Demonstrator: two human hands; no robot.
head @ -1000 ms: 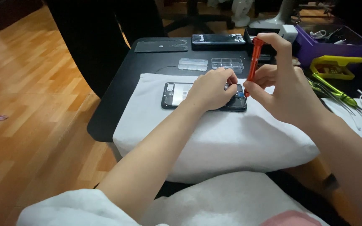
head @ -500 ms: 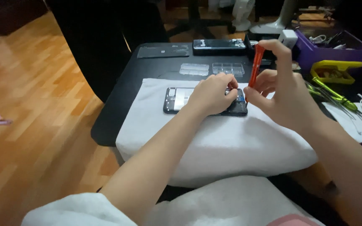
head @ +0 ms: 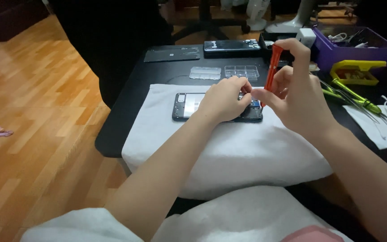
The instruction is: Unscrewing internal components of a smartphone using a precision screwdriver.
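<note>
Now: screwdriver upright over the opened phone

Left hand (head: 222, 99) is resting on the opened phone (head: 193, 106), fingers curled down and pinching near its right end; whether anything sits in that grip I cannot tell. Right hand (head: 292, 89) is holding the orange screwdriver (head: 273, 67) upright, grip clamped on its shaft, tip pointing down at the phone's right end. Compared with a second ago, little is changing: the hands are keeping the same places, only the view is shifting slightly. The phone is lying on a white towel (head: 229, 148) on the black desk (head: 126, 116). Clear parts trays (head: 227, 72) are sitting just behind; green tools (head: 352, 96) are lying to the right.
</note>
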